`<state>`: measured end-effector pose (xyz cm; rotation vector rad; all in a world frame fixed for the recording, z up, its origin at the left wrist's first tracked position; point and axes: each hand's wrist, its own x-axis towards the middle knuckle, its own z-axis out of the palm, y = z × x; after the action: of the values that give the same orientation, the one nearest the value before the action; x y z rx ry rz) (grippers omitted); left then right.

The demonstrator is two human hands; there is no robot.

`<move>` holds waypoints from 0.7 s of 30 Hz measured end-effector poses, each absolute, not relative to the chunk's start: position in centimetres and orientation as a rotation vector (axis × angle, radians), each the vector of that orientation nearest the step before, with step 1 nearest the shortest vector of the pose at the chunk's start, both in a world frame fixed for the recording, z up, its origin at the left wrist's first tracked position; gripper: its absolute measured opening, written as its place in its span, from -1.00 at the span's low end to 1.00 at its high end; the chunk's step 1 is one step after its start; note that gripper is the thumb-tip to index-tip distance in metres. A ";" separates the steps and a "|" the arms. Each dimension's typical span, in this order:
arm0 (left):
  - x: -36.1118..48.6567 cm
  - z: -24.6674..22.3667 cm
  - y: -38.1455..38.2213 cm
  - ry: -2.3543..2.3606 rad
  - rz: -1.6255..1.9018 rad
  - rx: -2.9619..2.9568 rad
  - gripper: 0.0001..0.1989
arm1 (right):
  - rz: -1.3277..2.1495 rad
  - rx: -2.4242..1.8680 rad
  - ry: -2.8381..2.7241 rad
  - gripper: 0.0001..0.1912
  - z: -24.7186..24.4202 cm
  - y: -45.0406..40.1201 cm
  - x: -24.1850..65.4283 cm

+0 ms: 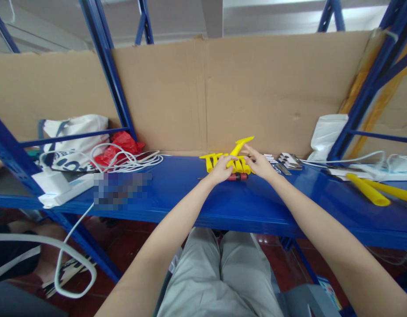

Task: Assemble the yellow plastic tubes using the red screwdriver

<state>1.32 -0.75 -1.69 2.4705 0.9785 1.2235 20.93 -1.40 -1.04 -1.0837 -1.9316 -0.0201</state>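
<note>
A yellow plastic piece with a tubular stem and a flat, T-shaped head (236,148) tilts up and to the right, its lower end in the fingers of my left hand (220,170). Just right of it is my right hand (258,164), fingers stretched apart close to the head; whether they touch it I cannot tell. Behind and between my hands lies a row of several similar yellow pieces (209,164), partly hidden by my fingers. A red-and-black screwdriver-like tool (239,176) lies in front of the row, its left part covered by my left hand.
Two yellow tubes (368,189) lie on the blue bench (177,185) at right. Small packets (289,161) sit beyond my right hand. White cables (137,163), a power strip (69,189) and a cloth bag (81,141) occupy the left. Cardboard (272,88) closes off the back.
</note>
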 end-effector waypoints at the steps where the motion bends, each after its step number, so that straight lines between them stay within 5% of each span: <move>1: 1.2 -1.6 -0.7 1.071 1.248 2.437 -0.57 | -0.041 -1.095 -1.982 -0.51 -0.9 -1.6 20.7; 10: -0.4 -1.1 -0.7 1.952 1.095 1.987 -0.56 | -0.109 -1.349 -2.113 -0.68 -0.7 -1.7 21.1; 21: -2.0 -1.5 0.8 2.163 0.807 1.839 -0.57 | -0.102 -1.385 -2.186 -0.71 -0.4 -2.5 20.3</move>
<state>-1.97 0.75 -1.54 1.8394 2.1629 0.8067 20.33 -2.46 -0.41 -1.3852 -2.1857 -0.1018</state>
